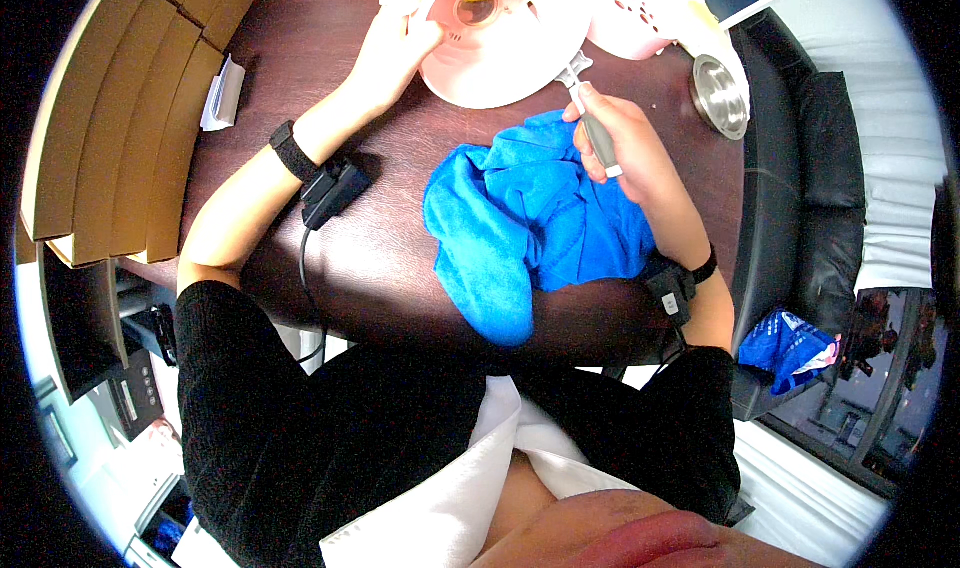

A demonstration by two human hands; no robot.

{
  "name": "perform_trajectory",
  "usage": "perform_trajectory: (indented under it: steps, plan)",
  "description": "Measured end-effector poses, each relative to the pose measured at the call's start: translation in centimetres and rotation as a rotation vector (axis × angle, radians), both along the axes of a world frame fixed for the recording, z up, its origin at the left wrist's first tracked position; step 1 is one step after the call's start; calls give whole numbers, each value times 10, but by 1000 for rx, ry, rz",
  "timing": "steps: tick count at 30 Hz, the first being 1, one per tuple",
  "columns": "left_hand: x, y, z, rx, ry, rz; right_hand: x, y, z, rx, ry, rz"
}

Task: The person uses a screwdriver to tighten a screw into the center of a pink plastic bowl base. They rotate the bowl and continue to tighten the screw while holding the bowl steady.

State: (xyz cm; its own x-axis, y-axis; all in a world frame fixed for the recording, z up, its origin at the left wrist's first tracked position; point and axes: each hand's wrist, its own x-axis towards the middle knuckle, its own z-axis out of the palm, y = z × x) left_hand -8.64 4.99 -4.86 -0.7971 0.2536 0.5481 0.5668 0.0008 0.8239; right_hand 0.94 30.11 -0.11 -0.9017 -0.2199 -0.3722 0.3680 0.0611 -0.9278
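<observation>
My left hand [405, 38] grips the left edge of a pale pink round plastic piece [500, 68], with the thumb on its face. At the centre of this piece is a small round amber-brown spot inside a ring. In my closed right hand [630, 138] is a slim tool with a grey-and-white handle [598, 140]. The tool's pale head meets or overlaps the lower right rim of the pink piece; I cannot tell whether they touch. A crumpled blue cloth [540, 208] lies on the table below the tool and beside my right hand.
Behind the pink piece sits a pink part with holes [630, 18]. A shiny metal bowl [720, 96] stands at the table's right edge. Cardboard boxes [130, 118] line the left side, near folded white paper [222, 96]. A cable [303, 278] runs from my left wrist device.
</observation>
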Motion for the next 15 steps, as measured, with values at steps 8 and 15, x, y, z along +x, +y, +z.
perform_trajectory:
  steps: [8,15]
  plan:
    - [0,-1,1,-75,64,57,3,-9,-19,-154,-61,-17]
    - [2,0,1,5,-75,-62,1,-13,-22,-113,-55,-26]
